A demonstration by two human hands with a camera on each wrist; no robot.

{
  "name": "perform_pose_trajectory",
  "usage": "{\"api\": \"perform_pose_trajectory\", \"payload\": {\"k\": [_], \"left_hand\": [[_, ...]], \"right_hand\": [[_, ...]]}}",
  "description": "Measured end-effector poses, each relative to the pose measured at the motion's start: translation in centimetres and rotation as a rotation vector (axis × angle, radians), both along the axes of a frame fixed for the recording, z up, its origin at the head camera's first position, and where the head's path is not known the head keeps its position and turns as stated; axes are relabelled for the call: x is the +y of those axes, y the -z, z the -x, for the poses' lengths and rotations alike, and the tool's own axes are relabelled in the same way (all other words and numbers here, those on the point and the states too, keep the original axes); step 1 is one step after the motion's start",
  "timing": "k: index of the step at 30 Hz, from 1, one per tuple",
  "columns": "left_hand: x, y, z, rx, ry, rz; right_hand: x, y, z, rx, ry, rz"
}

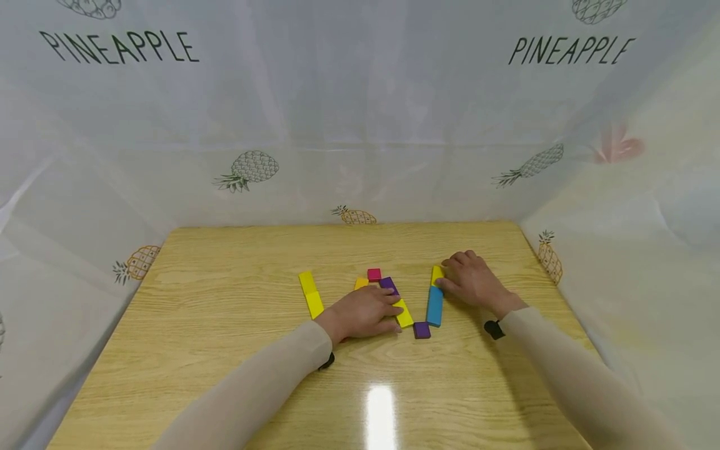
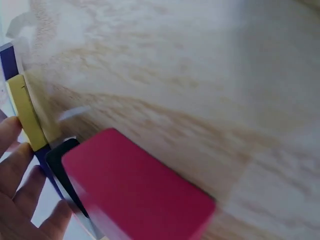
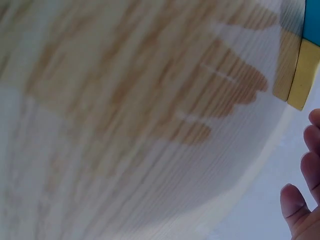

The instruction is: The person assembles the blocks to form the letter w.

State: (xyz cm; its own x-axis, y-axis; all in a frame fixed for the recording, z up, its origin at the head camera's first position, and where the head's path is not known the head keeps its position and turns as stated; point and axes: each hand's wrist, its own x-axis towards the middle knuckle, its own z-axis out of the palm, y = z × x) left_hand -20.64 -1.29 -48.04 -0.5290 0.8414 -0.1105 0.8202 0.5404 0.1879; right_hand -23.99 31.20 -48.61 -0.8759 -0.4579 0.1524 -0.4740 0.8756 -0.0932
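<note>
In the head view my left hand (image 1: 364, 310) reaches over the middle blocks, its loosely extended fingers over or beside a slanted row of a purple block (image 1: 388, 284) and a yellow block (image 1: 404, 317). The left wrist view shows fingers close to a yellow block (image 2: 26, 112), with a large red block (image 2: 140, 187) in the foreground. My right hand (image 1: 474, 281) is at the right, its fingertips by a yellow block (image 1: 437, 275) that meets a blue block (image 1: 435, 306) end to end. Its fingers look relaxed and apart from the yellow block (image 3: 305, 72) in the right wrist view.
Two yellow blocks (image 1: 311, 294) form a slanted line at left. A red square block (image 1: 374, 274), an orange-yellow block (image 1: 361, 283) partly hidden by the left hand, and a purple square block (image 1: 422, 330) lie on the wooden table (image 1: 236, 262). A pineapple-print curtain (image 1: 360, 125) surrounds it.
</note>
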Motion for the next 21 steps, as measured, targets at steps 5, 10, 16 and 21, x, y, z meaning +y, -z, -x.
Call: {"api": "perform_pose_trajectory", "payload": {"k": [5,10,16,21], "left_hand": [[0.2,0.1,0.1,0.003,-0.01,-0.001],[0.0,0.1,0.1,-0.006,-0.01,0.001],[-0.3,-0.1,0.1,0.018,-0.001,-0.005],[-1.2,-0.4,0.1,0.04,-0.035,-0.01]], "right_hand": [[0.0,0.1,-0.1,-0.011,0.011,0.019],[0.3,0.3,-0.2,-0.02,0.005,0.03],[0.6,0.7,-0.2,-0.021,-0.008,0.036],[0.5,0.9,-0.6,0.004,0.015,0.047]]}}
